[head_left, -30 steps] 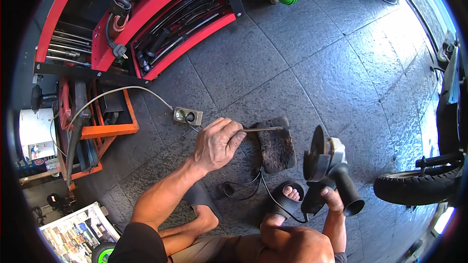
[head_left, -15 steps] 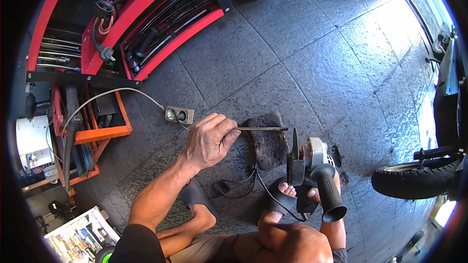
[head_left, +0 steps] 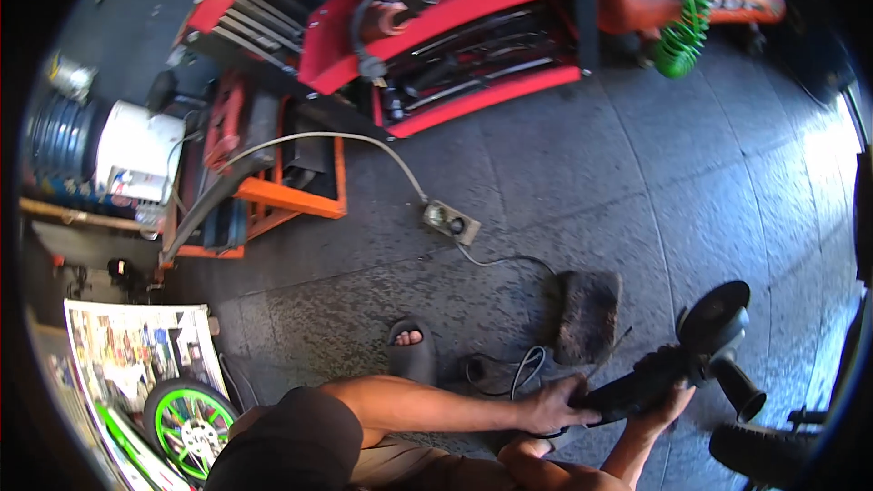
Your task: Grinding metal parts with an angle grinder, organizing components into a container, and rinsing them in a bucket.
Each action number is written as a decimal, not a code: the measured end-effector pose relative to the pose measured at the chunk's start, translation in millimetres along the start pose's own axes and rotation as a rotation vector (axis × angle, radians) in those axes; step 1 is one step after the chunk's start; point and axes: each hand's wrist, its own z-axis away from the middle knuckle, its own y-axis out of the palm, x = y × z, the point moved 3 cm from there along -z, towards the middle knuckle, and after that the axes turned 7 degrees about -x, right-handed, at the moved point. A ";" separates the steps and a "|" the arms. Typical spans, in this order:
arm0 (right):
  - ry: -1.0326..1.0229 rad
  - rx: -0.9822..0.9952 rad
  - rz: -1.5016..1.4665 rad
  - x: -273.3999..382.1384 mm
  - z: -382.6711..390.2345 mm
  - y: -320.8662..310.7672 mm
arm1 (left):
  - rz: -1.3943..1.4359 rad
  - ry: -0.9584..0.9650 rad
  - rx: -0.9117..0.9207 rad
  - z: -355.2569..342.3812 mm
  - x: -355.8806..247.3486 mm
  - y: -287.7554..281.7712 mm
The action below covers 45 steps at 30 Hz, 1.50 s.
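An angle grinder [head_left: 637, 388] with a dark body lies tilted across my hands at the lower right. Its disc [head_left: 715, 314] points up and away from me, and its black side handle [head_left: 738, 391] sticks out to the right. My right hand [head_left: 668, 406] is closed around the body near the head. At the rear end, my left hand [head_left: 553, 405] is closed, thumb and fingers against the grinder. A thin metal rod [head_left: 615, 349] juts out past those fingers. Just beyond stands a worn, dark block [head_left: 589, 318] on the floor.
A socket block [head_left: 452, 221] with cables lies ahead. Red tool trays [head_left: 491, 100] stand at the back, beside a green coiled hose [head_left: 677, 36]. An orange metal frame [head_left: 291, 197] is at left, a green-rimmed wheel [head_left: 191, 432] at lower left, a tyre [head_left: 764, 455] at lower right.
My left hand has come down and right, from holding the rod out before the disc to the grinder's rear. The grinder has turned, its disc now farther right. The view has swung left.
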 end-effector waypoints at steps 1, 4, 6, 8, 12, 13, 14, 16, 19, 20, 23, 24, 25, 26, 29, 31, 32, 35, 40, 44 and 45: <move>-0.023 -0.016 -0.006 -0.1 -2.3 3.1 | 0.007 -0.031 -0.010 0.5 4.1 5.4; -0.034 0.012 -0.024 -0.7 -4.6 10.2 | 0.128 -0.040 -0.062 -1.6 7.0 2.9; -0.031 0.001 -0.045 -1.8 -4.2 11.6 | 0.237 -0.098 0.002 -0.1 6.5 0.3; -0.032 0.018 -0.051 -3.9 -4.3 14.5 | 0.096 0.040 -0.116 4.3 -0.7 -5.9; 0.044 0.041 -0.130 -13.9 -7.7 30.6 | 0.179 0.169 -0.198 15.0 -21.9 -11.4; 0.058 0.041 -0.117 -18.8 -7.7 38.2 | 0.357 0.261 -0.262 16.6 -30.4 -16.9; 0.131 0.004 -0.168 -26.6 -8.2 46.3 | 0.501 0.238 -0.219 17.1 -35.8 -19.4; 0.242 0.128 -0.184 -33.3 -8.4 64.2 | 0.191 0.311 -0.301 16.9 -47.6 -36.3; 0.295 0.092 -0.093 -50.1 -4.9 93.7 | -0.096 0.363 -0.449 22.7 -57.5 -53.9; 0.331 0.124 -0.070 -54.4 -7.2 104.8 | -0.111 0.348 -0.519 26.7 -57.1 -60.6; 0.572 0.431 0.029 -68.2 -16.6 143.4 | -0.174 0.333 -0.770 39.5 -50.5 -80.3; 0.517 0.495 0.159 -70.7 -18.5 153.9 | -0.144 0.343 -0.877 43.5 -45.9 -88.8; 0.479 0.523 0.307 -74.7 -21.0 163.7 | -0.124 0.325 -0.973 46.0 -39.6 -97.3; 0.489 0.624 0.505 -78.1 -25.1 172.0 | -0.116 0.302 -1.058 49.3 -31.5 -105.9; 0.395 0.713 0.507 -80.1 -25.6 189.2 | -0.177 0.269 -1.348 59.3 -3.6 -133.5; 0.398 0.742 0.487 -76.7 -26.5 186.2 | -0.092 0.233 -1.457 67.6 21.4 -150.5; 0.397 0.743 0.481 -75.6 -27.5 182.5 | -0.099 0.151 -1.506 72.8 35.2 -159.8; 0.402 0.681 0.493 -72.7 -28.8 159.8 | 0.125 0.108 -1.692 83.5 73.7 -184.6; 0.177 0.442 0.674 -61.7 -32.5 106.0 | 0.094 0.140 -1.883 72.9 109.7 -247.9; 0.181 0.293 0.714 -56.3 -19.4 65.8 | -0.029 -0.026 -1.981 48.4 115.9 -282.7; 0.215 0.256 0.756 -56.1 -16.1 57.6 | -0.016 -0.002 -1.965 42.9 114.7 -289.3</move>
